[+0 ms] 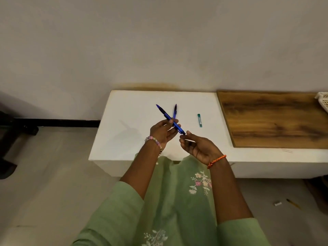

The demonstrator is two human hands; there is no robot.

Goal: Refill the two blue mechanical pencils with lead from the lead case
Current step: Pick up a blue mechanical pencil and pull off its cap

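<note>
Left hand [164,133] grips two blue mechanical pencils [170,119] at once, thumb and fingers curled round the spot where the barrels cross in an X, tips pointing up and away from the person. One pencil slants up-left, its back end sticking out down-right past the hand; the second stands nearly upright behind it. Right hand [197,146] palm-up just beside, fingers loosely curled, holding nothing, thumb tip very near the back end of the slanted pencil; contact cannot be told. Both hands raised above the white desk [127,139]. One green lead case [199,120] lies flat on the desk, right of the pencils and apart from both hands. Count: two pencils, one lead case. Beaded bracelet [154,141] on left wrist, orange braided band [216,161] on right wrist, green sleeves. Wooden board [273,119] on desk's right part, a white basket [323,100] at far right edge. On the floor, lower right, a yellow pencil [293,204] and a small grey item [277,203].
</note>
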